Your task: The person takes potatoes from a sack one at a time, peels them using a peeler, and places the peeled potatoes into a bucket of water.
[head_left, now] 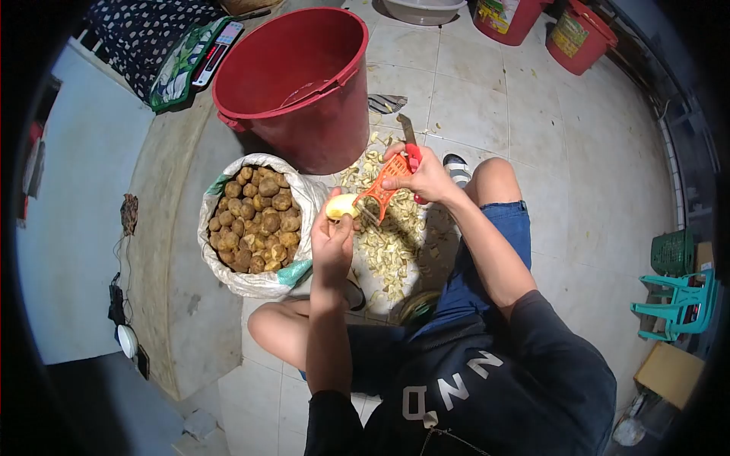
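Between the fingers of my left hand (332,239) is a pale, peeled potato (341,207). My right hand (427,178) grips an orange peeler (386,182), its blade end close beside the potato; whether they touch I cannot tell. A knife (407,129) with a red handle sticks out past the same hand and seems to be held along with the peeler. Below both hands, potato peels (391,251) lie scattered over the tiles. Left of my left hand stands an open white sack (300,190) full of unpeeled brown potatoes (255,216).
A large red tub (304,129) stands just ahead. Farther off are a pale basin (422,9) and two red buckets (582,38). A teal plastic stool (677,304) and a green basket (672,252) are at the right. A concrete ledge (179,266) runs along the left.
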Demonstrator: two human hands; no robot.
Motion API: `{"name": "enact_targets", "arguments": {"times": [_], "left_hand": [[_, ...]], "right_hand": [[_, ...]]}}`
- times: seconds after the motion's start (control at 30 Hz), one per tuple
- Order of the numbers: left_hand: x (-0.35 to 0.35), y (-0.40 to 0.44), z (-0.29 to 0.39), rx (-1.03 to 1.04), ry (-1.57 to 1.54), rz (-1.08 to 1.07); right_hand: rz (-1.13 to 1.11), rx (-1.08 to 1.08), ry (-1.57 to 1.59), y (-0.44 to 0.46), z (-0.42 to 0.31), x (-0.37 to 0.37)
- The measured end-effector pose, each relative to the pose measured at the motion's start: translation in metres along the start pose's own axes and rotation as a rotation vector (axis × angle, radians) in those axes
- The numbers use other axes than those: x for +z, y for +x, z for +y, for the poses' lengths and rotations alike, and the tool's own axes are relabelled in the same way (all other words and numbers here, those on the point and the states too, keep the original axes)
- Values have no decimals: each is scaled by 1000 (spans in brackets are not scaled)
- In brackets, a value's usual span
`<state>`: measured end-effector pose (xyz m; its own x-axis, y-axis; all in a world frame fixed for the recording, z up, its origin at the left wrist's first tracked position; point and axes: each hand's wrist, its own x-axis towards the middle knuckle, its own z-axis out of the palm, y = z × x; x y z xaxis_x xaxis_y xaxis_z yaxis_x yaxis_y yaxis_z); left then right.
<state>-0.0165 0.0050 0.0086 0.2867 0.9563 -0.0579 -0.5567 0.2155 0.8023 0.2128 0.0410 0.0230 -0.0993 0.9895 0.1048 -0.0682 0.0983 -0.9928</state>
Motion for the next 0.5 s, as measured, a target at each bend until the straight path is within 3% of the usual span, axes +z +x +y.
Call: {"name": "enact_targets", "arguments": {"times": [0.07,0.17,0.3,0.43,0.5], "left_hand": [[4,0,5,-66,-134,-22],[5,-3,5,-57,-65,27],[0,-2,9,-1,95,-116],[0,-5,14,-66,109,-191],[-3,-7,13,-107,-51,-187]], "right_hand": [[0,31,48,-1,9,1],[-10,66,80,-2,7,2],[-5,74,40,-2,-9,-1],[-120,-59,-141,1,-15,-2],[87,54,-220,11,-5,-20]]}}
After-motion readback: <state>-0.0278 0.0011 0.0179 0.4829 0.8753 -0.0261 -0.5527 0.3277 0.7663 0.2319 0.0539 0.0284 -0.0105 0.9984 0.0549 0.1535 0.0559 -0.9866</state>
